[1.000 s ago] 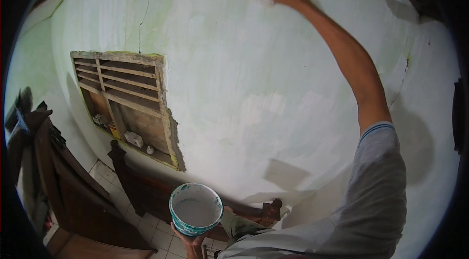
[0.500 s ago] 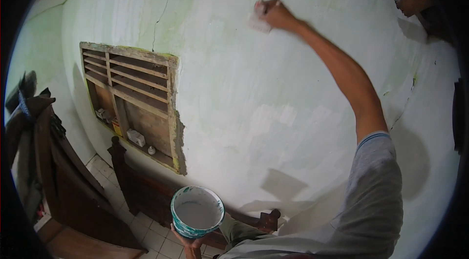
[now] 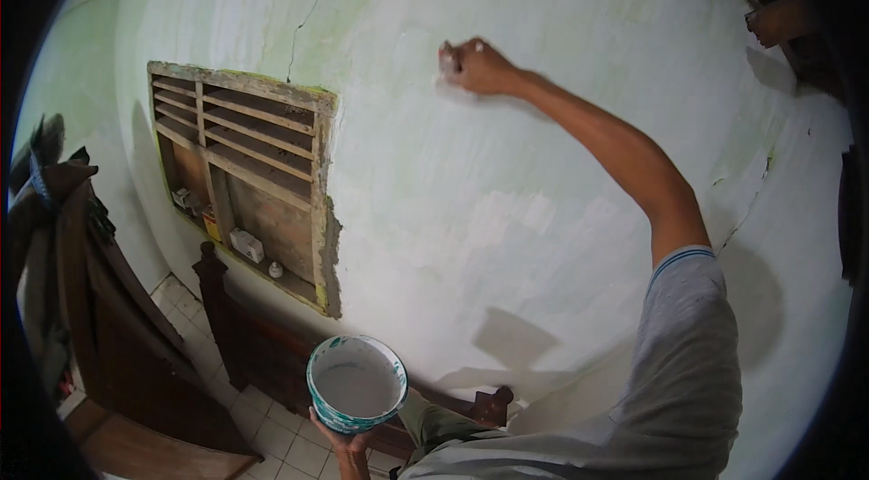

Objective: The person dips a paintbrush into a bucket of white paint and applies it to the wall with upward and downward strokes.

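Note:
My right hand (image 3: pixel 486 70) is raised high against the pale green and white wall (image 3: pixel 407 199), arm stretched out. Its fingers are closed around a paintbrush (image 3: pixel 447 62), blurred by motion, whose bristles are on or very near the wall. Low down, my left hand (image 3: pixel 348 446) holds up a round bucket (image 3: pixel 348 419) from beneath, fingers against its side. White paint (image 3: pixel 358 387) shows inside, and teal and white smears cover the bucket's outside.
Left of the painted area is a wooden louvred window frame (image 3: pixel 321 172), with a white box (image 3: pixel 246 245) and a small bottle (image 3: pixel 275 270) on its ledge. Below stands a dark wooden bed frame (image 3: pixel 262 335). Dark furniture (image 3: pixel 127 335) is at far left, above a tiled floor (image 3: pixel 290 444).
My right hand has swept left and slightly down along the wall with the paintbrush. The bucket and left hand appear a little further left and higher, as the view shifted slightly.

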`<state>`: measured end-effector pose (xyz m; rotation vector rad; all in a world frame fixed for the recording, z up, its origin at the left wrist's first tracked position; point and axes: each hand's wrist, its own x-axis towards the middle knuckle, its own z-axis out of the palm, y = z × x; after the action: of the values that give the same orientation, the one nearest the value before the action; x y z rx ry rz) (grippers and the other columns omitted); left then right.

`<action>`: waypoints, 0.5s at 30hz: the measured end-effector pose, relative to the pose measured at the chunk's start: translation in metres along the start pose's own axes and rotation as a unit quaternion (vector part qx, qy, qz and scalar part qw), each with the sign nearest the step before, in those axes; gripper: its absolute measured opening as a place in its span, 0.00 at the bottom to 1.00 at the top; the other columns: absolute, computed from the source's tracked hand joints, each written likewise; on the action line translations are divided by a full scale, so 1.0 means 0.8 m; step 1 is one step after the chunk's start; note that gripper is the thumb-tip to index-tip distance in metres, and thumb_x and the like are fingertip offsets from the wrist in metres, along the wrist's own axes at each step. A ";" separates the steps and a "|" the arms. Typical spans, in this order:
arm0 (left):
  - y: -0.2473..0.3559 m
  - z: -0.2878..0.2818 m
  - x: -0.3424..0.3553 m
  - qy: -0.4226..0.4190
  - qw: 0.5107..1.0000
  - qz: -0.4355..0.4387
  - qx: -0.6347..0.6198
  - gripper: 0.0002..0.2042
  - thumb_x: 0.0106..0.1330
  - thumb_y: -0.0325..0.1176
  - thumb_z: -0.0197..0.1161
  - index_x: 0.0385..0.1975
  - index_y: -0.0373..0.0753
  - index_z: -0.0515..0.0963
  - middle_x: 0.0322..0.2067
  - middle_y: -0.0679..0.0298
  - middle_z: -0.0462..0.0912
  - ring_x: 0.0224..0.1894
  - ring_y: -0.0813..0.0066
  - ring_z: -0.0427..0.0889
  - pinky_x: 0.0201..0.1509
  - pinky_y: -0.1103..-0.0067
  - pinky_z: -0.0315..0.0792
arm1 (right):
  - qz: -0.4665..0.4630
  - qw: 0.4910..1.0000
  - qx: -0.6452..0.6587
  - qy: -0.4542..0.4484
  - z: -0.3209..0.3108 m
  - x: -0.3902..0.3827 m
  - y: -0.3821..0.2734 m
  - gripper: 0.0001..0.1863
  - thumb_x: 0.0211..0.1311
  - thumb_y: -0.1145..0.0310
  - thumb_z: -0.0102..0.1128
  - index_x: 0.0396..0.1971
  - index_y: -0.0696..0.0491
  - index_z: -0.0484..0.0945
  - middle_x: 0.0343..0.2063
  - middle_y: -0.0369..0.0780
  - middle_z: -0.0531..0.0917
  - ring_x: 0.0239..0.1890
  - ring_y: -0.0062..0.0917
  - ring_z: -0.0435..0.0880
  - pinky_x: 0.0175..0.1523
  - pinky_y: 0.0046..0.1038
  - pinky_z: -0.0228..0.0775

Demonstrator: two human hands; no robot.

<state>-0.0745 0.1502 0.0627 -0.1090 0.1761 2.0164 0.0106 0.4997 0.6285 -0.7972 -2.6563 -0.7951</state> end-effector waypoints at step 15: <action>0.009 0.012 -0.014 0.037 0.999 0.021 -0.002 0.34 0.53 0.64 0.44 0.54 0.45 0.60 0.56 0.58 0.59 0.54 0.59 0.62 0.51 0.59 0.64 | -0.079 0.933 0.067 0.346 0.030 0.058 0.083 0.11 0.54 0.77 0.40 0.26 0.54 0.76 0.31 0.39 0.79 0.37 0.29 0.78 0.44 0.25 0.69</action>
<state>-0.0762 0.1385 0.0748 -0.1836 0.2230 2.0562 0.0084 0.5801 0.6554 -0.2013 -2.1122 -0.7451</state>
